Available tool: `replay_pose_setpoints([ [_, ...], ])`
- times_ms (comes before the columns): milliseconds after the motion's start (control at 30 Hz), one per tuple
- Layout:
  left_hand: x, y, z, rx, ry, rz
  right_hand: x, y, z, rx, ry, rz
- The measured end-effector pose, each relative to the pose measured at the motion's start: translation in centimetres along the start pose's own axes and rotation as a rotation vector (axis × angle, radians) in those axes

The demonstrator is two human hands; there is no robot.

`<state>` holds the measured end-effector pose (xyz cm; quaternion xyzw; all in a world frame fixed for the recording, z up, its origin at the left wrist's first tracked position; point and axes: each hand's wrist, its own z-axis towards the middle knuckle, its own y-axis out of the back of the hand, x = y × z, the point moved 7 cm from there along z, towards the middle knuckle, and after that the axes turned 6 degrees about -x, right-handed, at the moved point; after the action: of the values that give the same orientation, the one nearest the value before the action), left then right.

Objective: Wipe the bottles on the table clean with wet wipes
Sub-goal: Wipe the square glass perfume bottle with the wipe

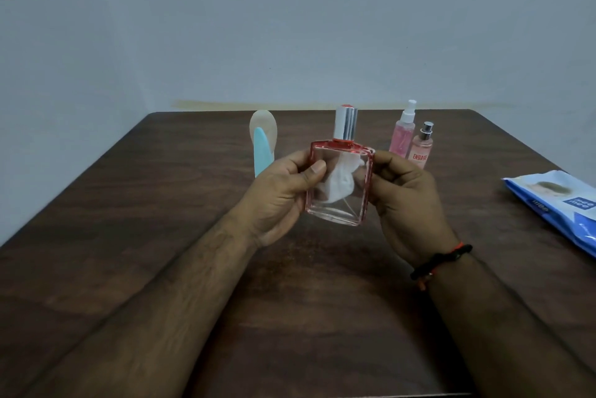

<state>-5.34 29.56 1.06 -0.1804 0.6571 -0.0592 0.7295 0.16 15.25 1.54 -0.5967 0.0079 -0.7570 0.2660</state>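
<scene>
I see my left hand [283, 191] gripping the square perfume bottle [338, 185] upright above the table [129, 204], my right hand [406, 201] holding its other side, a crumpled wet wipe [338, 181] behind the glass.

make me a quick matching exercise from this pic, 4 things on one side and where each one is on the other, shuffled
Things:
1. square bottle
2. wipe
3. wipes pack
4. blue bottle

Places:
A. far side of the table, left of the hands
B. held up in both hands
C. on the table's right edge
D. pressed against the back of the square bottle

Pairs: 1-B, 2-D, 3-C, 4-A
</scene>
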Motion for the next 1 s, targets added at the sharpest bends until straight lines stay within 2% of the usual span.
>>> replay_pose_setpoints([
  [167,-0.1,-0.3,-0.1,0.014,-0.036,0.129,1.0,-0.2,0.1,0.004,-0.001,0.182],
  [300,0.1,0.2,0.0,0.009,-0.038,0.201,1.6,0.3,0.1,-0.007,0.048,0.201],
  [367,0.1,0.4,0.1,-0.010,-0.051,0.231,2.1,0.7,0.0,-0.017,0.141,0.096],
  [500,0.2,1.3,0.4,-0.101,-0.059,0.276,4.0,0.1,-1.0,0.002,0.509,-0.437],
  [567,0.2,1.7,0.4,-0.148,-0.063,0.277,4.3,-0.3,-1.3,-0.019,0.611,-0.600],
  [800,-1.1,1.5,0.4,-0.142,-0.154,0.195,4.2,0.0,-1.6,-0.078,0.662,-0.669],
  [900,-1.2,1.2,0.1,-0.125,-0.183,0.349,4.5,0.3,-1.6,-0.126,0.666,-0.601],
  [1000,-1.5,0.7,-0.1,-0.101,-0.261,0.637,4.6,0.4,-1.5,-0.122,0.660,-0.595],
])
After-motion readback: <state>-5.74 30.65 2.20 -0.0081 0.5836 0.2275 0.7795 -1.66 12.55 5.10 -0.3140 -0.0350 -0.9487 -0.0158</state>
